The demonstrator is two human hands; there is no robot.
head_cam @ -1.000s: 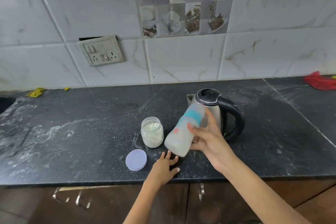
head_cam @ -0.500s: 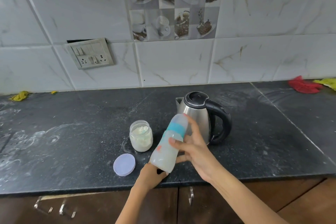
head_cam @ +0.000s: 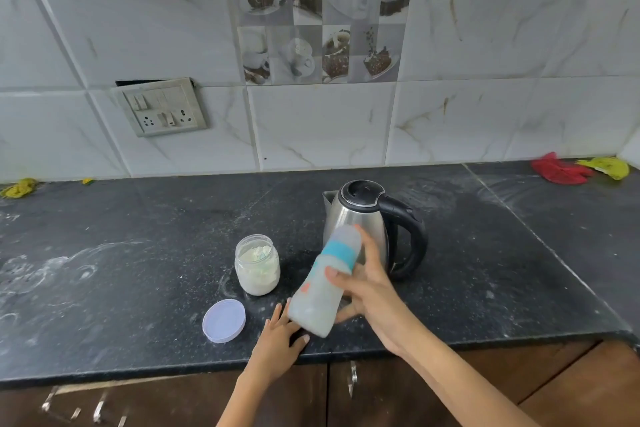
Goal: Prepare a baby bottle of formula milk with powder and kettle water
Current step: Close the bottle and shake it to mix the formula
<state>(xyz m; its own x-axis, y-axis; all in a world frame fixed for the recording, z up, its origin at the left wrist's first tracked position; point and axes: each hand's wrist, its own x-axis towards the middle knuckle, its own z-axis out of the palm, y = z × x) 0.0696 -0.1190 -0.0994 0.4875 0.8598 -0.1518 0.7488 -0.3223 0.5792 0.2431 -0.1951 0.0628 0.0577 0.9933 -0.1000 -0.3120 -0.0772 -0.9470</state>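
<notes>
Right hand grips the tilted baby bottle (milky inside); left hand seemingly rests flat, fingers straight.

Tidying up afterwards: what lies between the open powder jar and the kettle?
Only bare dusty countertop between jar and kettle, in the head view.

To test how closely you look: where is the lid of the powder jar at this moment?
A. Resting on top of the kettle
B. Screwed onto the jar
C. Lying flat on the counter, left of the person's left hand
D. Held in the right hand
C: the lid lies flat on the counter, in front of the open jar and left of the left hand, while the right hand holds the bottle.
</notes>
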